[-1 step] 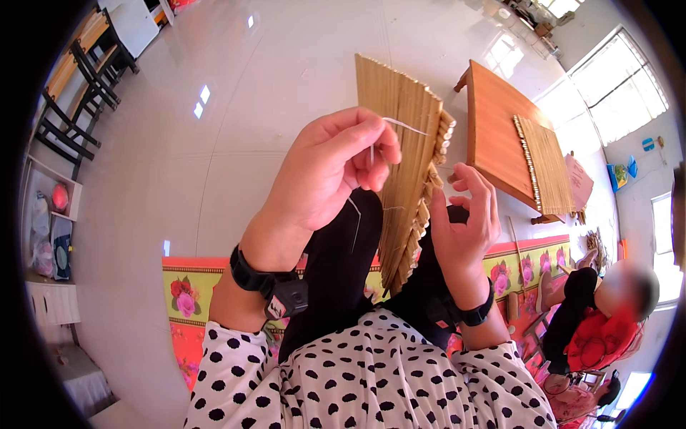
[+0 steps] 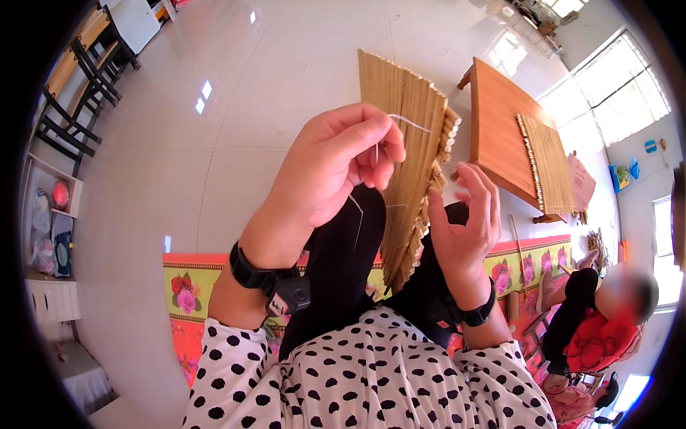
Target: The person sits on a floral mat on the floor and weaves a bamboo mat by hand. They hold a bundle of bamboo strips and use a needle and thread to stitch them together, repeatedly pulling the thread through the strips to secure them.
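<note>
A narrow panel of yellow-brown straw stalks (image 2: 400, 93), bundled side by side, stands tilted between my knees. Thick rolled stalk ends line its right edge. My left hand (image 2: 343, 157) is closed in a pinch on a white thread (image 2: 411, 122), which runs from the fingers to the panel's upper right part. A loose length of thread hangs below that hand over my dark trouser leg. At the panel's right edge is my right hand (image 2: 468, 222), thumb and curved fingers apart; nothing shows in it, and whether its thumb touches the stalks is hard to tell.
A low wooden table (image 2: 496, 121) stands at the right, with another straw panel (image 2: 547, 161) on it. Beyond a flowered mat (image 2: 187, 297), a seated person in red (image 2: 604, 343) is at the lower right. Dark chairs (image 2: 68, 121) and shelves (image 2: 53, 214) line the left.
The straw panel has shifted very slightly to the right in view, and my left hand with the thread has moved a little with it. The right hand stays about the same.
</note>
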Motion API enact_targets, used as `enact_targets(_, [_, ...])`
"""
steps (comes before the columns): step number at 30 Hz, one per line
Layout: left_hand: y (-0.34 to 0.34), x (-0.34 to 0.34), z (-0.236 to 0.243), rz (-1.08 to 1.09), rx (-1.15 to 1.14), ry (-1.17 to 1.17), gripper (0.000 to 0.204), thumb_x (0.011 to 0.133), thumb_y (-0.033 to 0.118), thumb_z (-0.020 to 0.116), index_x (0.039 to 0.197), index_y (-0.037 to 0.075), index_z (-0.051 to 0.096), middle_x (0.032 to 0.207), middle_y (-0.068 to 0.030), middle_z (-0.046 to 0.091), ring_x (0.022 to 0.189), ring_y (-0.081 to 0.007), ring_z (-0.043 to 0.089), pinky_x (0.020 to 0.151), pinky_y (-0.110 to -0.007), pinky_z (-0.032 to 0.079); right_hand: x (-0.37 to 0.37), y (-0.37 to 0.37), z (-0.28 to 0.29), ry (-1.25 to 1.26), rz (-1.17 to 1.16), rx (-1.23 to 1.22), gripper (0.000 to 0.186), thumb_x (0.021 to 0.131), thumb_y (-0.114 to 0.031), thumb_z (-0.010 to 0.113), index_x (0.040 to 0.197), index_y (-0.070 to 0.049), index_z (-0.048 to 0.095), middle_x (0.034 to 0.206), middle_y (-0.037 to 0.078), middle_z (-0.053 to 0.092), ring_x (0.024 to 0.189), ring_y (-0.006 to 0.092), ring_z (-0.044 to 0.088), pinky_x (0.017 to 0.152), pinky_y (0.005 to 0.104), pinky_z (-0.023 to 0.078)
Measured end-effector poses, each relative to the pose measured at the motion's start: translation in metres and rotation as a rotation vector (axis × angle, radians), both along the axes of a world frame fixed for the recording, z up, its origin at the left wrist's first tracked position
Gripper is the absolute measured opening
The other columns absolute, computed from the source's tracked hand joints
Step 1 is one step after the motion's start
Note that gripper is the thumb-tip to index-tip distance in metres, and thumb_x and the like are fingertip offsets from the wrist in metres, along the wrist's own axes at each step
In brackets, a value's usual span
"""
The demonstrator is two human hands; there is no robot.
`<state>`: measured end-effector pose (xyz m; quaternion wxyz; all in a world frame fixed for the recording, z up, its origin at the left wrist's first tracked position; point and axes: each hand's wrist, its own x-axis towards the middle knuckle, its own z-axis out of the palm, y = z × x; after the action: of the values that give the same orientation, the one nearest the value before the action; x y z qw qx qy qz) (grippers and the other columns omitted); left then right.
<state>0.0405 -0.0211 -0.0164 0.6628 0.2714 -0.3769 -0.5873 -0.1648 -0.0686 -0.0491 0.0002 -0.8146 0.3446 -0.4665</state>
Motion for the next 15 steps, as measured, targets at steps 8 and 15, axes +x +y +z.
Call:
enact_targets(8, [0.003,0.044,-0.064,0.653,0.093,-1.036,0.011,0.09,0.014,0.061,0.093,0.004,0.064,0.093,-0.0079,0.063,0.084,-0.0193,0.062,0.068,-0.031,0.048,0.017,-0.005,-0.012,-0.057,0.084,0.359,0.07,0.07,-0.003,0.079,0.133,-0.006,0.048,0.121,0.012,0.058,0.102,0.023,0.061,0.074,0.0332,0.055])
enact_targets(15, [0.041,0.024,-0.07,0.455,-0.837,-1.746,0.023,0.069,0.006,0.065,0.093,0.006,0.068,0.113,-0.0084,0.061,0.102,-0.0224,0.058,0.076,-0.034,0.048,0.014,-0.011,-0.014,-0.011,0.041,0.339,0.058,0.074,-0.003,0.073,0.127,0.0,0.052,0.103,0.013,0.065,0.09,0.0215,0.066,0.066,0.0304,0.055])
